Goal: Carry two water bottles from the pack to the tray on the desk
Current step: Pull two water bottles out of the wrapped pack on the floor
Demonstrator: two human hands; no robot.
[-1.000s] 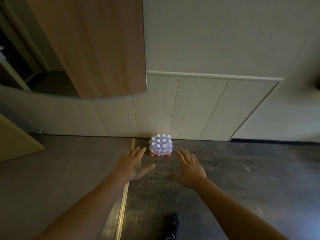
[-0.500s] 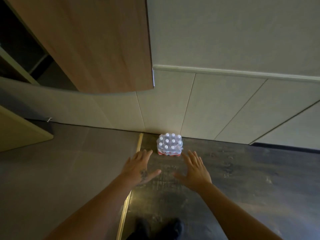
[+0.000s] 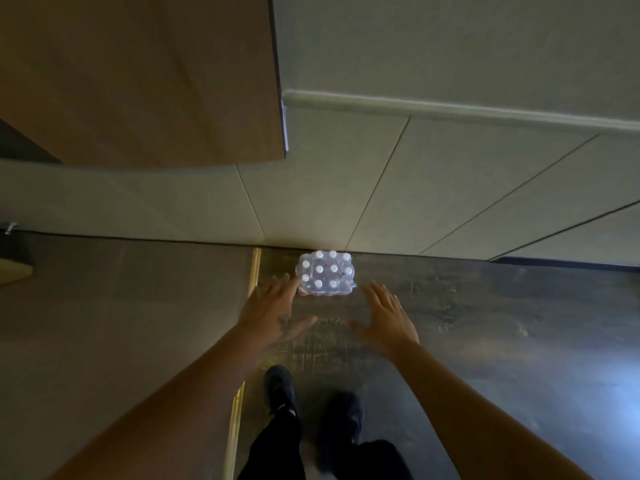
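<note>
A shrink-wrapped pack of water bottles (image 3: 325,274) with white caps and a red band at its base stands on the dark floor against the pale wall. My left hand (image 3: 273,311) reaches out with spread fingers, its fingertips at the pack's left front corner. My right hand (image 3: 386,320) is stretched out, fingers apart, just right of and short of the pack. Both hands hold nothing. No tray or desk is in sight.
A wooden cabinet panel (image 3: 145,77) hangs above at the left. A brass strip (image 3: 254,271) divides the grey floor from the dark floor. My two dark shoes (image 3: 280,389) stand below the hands. Pale wall panels (image 3: 433,188) rise behind the pack.
I have stepped closer and the view tilts further down. The pack looks larger, both hands have come nearer to it, and both feet now show.
</note>
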